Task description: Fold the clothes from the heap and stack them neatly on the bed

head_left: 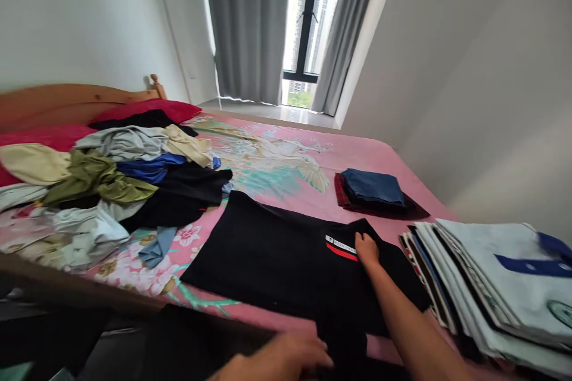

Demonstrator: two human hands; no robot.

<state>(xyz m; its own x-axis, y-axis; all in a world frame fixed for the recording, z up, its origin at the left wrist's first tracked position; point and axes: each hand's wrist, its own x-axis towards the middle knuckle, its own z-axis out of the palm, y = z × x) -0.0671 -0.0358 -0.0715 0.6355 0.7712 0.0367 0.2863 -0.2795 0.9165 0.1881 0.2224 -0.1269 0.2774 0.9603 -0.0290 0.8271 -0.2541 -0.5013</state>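
A black T-shirt lies spread out on the bed, with a white and red printed strip across its chest. My right hand is on the shirt just beside that print, its fingers curled and pinching the fabric. At the bottom edge of the view my left hand is smeared by motion. It is close to the shirt's near sleeve, and whether it touches the cloth I cannot tell.
Loose clothes are heaped on the left of the bed. A small folded stack topped by blue denim lies beyond the shirt. A tall folded stack stands at right. The pink bedsheet reaches toward a curtained window.
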